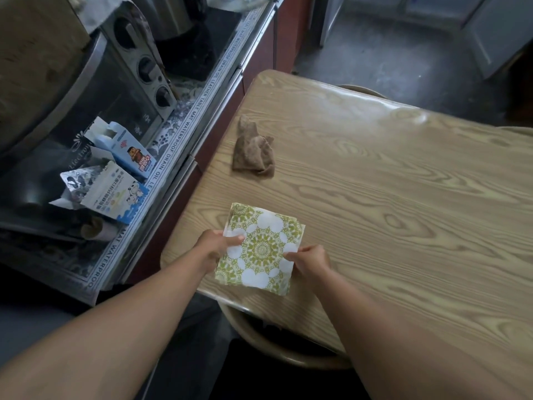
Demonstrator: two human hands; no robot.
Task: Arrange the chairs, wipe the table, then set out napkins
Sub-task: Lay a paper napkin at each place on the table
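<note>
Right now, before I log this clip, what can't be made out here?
Head view:
- napkins: count unclear, layers overlap between left hand and right hand.
- near chair: seat hidden under the table.
- table's right end: cut off by the frame edge.

The wood-grain table (389, 197) carries a crumpled brown cloth (253, 153), with green-patterned napkins (259, 249) at its near corner.

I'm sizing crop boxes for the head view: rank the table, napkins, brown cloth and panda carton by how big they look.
1. table
2. napkins
3. cloth and panda carton: these look about alike, too close to rank.
</note>
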